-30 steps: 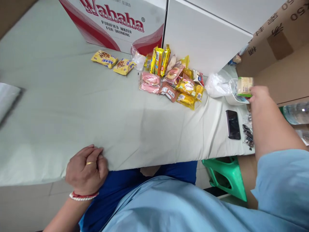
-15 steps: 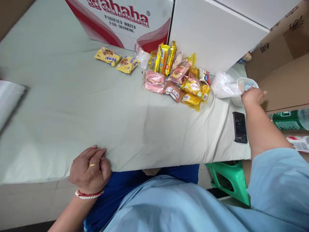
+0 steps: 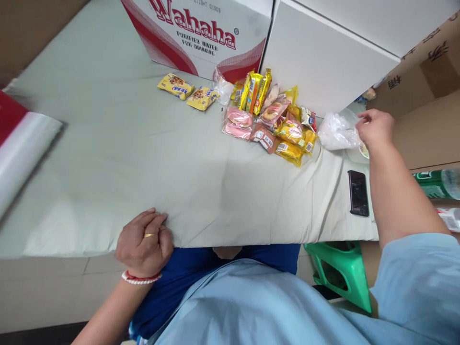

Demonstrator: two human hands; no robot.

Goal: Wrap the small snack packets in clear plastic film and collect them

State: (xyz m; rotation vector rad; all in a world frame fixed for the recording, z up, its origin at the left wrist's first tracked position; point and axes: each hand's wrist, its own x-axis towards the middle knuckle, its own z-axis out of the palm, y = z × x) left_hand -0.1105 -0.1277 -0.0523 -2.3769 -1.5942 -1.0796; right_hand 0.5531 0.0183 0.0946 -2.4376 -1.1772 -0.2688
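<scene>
My left hand [image 3: 145, 242] rests at the front edge of the cloth-covered table [image 3: 172, 177], fingers curled in, with nothing visible in it. At the table's right end, my right hand [image 3: 376, 128] is closed, fingertips together beside a crumpled clear plastic bag [image 3: 337, 132]. What those fingers pinch, if anything, is hidden. Below that hand a round translucent tub [image 3: 355, 155] is partly covered by the hand and bag. Left of the bag lies a pile of wrapped snacks: yellow packets [image 3: 289, 152], a pink packet [image 3: 237, 123] and a brown packet [image 3: 264, 138].
Two yellow snack packets [image 3: 176, 86] lie before a Wahaha water carton [image 3: 208, 38]. A white box [image 3: 319, 52] stands behind the pile. A black phone [image 3: 358, 193] lies near the right edge. Below are a green stool [image 3: 345, 273] and, rightward, a green-labelled bottle [image 3: 431, 183].
My right hand has come up from the tub's opening to beside the plastic bag. The camera view has shifted slightly; my left hand stays at the table edge.
</scene>
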